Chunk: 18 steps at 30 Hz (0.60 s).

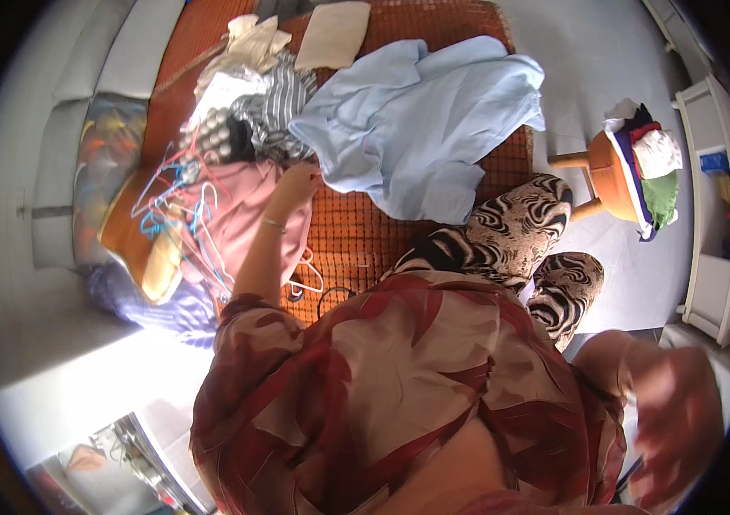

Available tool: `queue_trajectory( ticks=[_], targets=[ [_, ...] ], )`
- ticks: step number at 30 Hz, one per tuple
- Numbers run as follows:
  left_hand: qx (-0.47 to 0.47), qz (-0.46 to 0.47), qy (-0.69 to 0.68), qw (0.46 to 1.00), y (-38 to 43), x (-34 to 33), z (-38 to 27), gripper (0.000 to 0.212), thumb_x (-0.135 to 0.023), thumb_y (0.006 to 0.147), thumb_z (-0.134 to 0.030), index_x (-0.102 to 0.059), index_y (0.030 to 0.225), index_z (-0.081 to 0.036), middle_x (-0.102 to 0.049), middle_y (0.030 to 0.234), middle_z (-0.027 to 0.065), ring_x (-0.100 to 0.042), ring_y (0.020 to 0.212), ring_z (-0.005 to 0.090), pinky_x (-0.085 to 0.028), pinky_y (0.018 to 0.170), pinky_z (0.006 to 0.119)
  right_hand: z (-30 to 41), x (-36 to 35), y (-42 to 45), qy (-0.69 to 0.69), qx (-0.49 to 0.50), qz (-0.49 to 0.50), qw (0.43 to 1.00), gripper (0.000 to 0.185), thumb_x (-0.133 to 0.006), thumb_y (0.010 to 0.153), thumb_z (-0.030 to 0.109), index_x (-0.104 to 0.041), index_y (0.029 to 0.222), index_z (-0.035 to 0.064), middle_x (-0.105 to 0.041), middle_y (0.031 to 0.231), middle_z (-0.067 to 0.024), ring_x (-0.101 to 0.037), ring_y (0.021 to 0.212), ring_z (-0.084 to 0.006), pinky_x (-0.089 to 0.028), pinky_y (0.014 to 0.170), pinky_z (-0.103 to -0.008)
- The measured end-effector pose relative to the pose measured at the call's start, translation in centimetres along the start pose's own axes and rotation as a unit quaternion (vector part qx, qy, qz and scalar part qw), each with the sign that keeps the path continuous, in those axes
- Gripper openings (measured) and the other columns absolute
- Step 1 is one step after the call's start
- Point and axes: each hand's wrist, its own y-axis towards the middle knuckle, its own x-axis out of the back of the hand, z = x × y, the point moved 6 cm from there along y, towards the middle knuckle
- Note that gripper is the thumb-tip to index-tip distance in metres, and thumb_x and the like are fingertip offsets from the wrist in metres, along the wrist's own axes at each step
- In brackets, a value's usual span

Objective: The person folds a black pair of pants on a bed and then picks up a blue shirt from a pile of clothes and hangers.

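My left hand (300,183) rests over the edge of a pink cloth (246,187), close to a hem of the light blue shirt (416,129). Its fingers point away from me, and I cannot tell whether they grip any fabric. The blue shirt lies spread out on an orange-brown woven mat (339,238). Left of my hand, a tangle of pink, blue and white clothes hangers (201,212) lies on top of the pink cloth. My right arm is bent at the right side, and its hand is out of view.
Beyond my left hand lie a grey-and-white striped garment (281,96), cream clothing (249,45) and a folded beige cloth (334,35). A wooden stool (606,174) at the right bears several folded clothes (651,154). White shelving (706,270) stands behind it. A grey sofa (124,58) borders the left.
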Motion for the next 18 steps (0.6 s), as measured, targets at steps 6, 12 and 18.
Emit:
queue_trajectory(
  ticks=[6, 12, 18],
  targets=[
    [0.113, -0.218, -0.241, 0.939, 1.0, -5.3, -1.3, 0.036, -0.061, 0.087, -0.035, -0.066, 0.097, -0.001, -0.069, 0.095, 0.0143, -0.065, 0.088, 0.0302, -0.05, 0.078, 0.037, 0.7, -0.4, -1.5, 0.067, 0.018, -0.019, 0.997, 0.024, -0.061, 0.08, 0.002, -0.062, 0.104, -0.0019, -0.062, 0.104, -0.0148, -0.062, 0.092, -0.0248, -0.05, 0.076, -0.035],
    [0.15, -0.133, -0.25, 0.947, 3.1, -6.0, -6.2, 0.067, -0.071, 0.074, -0.046, -0.046, 0.115, 0.001, -0.065, 0.086, 0.0185, -0.064, 0.085, 0.0353, -0.048, 0.077, 0.041, 0.4, 0.5, -1.7, 0.062, 0.008, -0.041, 0.997, 0.029, -0.061, 0.079, 0.002, -0.06, 0.107, -0.002, -0.062, 0.105, -0.0152, -0.061, 0.094, -0.0243, -0.049, 0.079, -0.0338],
    [0.126, -0.021, -0.3, 0.945, 1.5, -3.9, -3.8, 0.045, -0.069, 0.079, -0.027, -0.053, 0.116, -0.007, -0.058, 0.069, 0.0089, -0.061, 0.066, 0.0174, -0.048, 0.059, 0.033, 0.2, 1.3, -2.4, 0.059, -0.007, -0.056, 0.997, 0.033, -0.061, 0.078, 0.003, -0.058, 0.111, -0.0022, -0.061, 0.107, -0.0157, -0.06, 0.096, -0.0238, -0.048, 0.081, -0.0326]
  ],
)
